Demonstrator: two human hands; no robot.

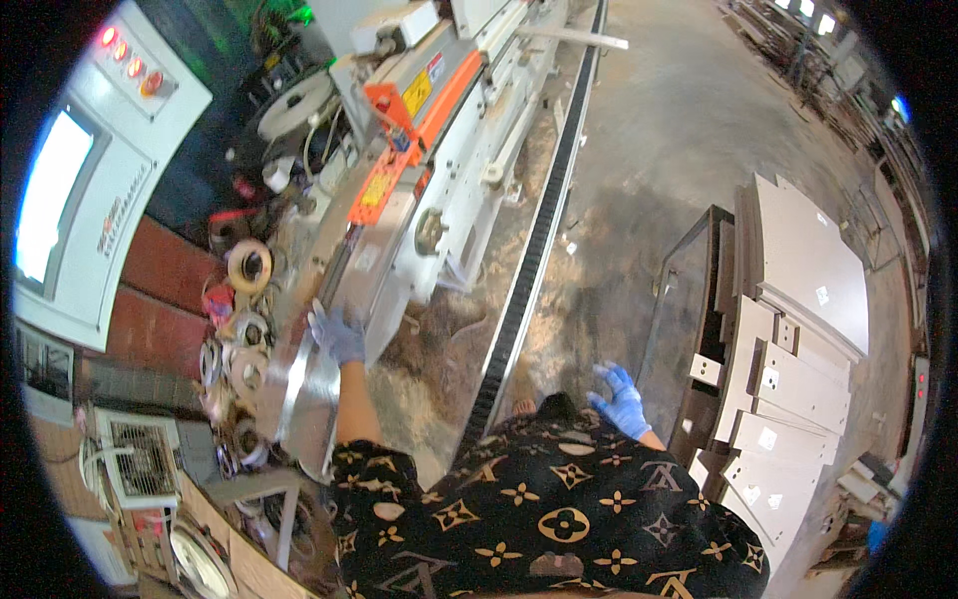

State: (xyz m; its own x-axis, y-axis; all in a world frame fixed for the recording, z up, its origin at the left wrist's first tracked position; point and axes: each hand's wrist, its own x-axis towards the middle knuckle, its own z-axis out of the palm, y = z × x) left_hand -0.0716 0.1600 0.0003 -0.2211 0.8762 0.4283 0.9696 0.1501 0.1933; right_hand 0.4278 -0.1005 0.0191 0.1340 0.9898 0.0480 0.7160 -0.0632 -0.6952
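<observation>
My left hand [341, 335], in a pale blue-grey glove, rests at or just above the edge of the long machine's metal bed [384, 245]. Its fingers are stretched out and seem to hold nothing. Ahead of it, an orange guard [384, 180] with yellow labels sits on the machine. My right hand [624, 401], in a brighter blue glove, hangs beside my body with fingers apart and nothing in them. Nearest to it on the right is a stack of pale flat panels [788, 399], some with holes and white labels, on a dark frame [711, 250].
A black ribbed conveyor track [539, 230] runs along the floor between the machine and the panels. On the left stand a control cabinet [130, 200] with a bright screen and red lights, and several edging rolls [249, 265]. A fan [142, 454] is at the lower left.
</observation>
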